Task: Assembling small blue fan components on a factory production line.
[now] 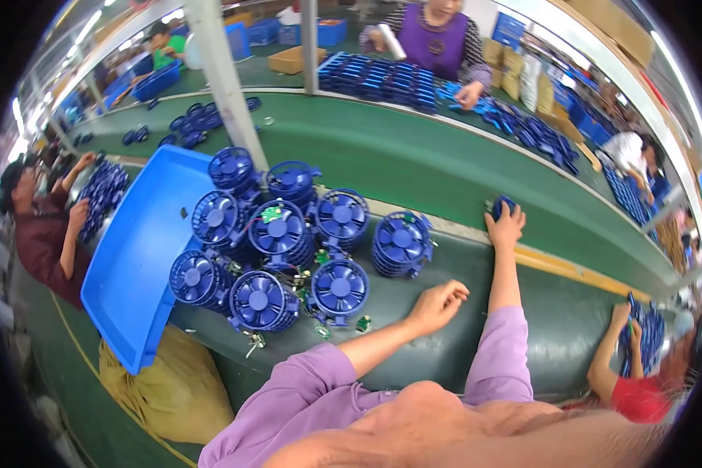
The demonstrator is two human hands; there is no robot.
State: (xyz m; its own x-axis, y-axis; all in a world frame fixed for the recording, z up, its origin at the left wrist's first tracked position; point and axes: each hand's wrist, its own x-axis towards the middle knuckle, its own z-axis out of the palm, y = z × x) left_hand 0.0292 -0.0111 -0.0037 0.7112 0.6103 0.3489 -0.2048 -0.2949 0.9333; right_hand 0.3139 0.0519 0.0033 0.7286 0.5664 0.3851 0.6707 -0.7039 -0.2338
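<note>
My right hand (505, 226) reaches forward to the edge of the green conveyor belt, its fingers wrapped over a small dark-blue plastic fan part (504, 204) that the fingers partly cover. Bent at the fingers, my left hand (438, 306) hovers over the dark green worktable (437, 351); whatever it may hold is hidden. To its left stand several stacks of round blue fan housings, the nearest being a stack (402, 243) topped by a bladed hub. Small green circuit boards (363, 323) with wires lie among the stacks, and one board (271, 214) rests on top of a housing.
A large blue tray (132, 257) leans left of the stacks, above a tan sack (164, 382). The green belt (382, 156) runs across, with loose blue parts (199, 117) on it. A metal post (226, 78) rises behind the stacks. Co-workers handle blue parts across the belt and on both sides.
</note>
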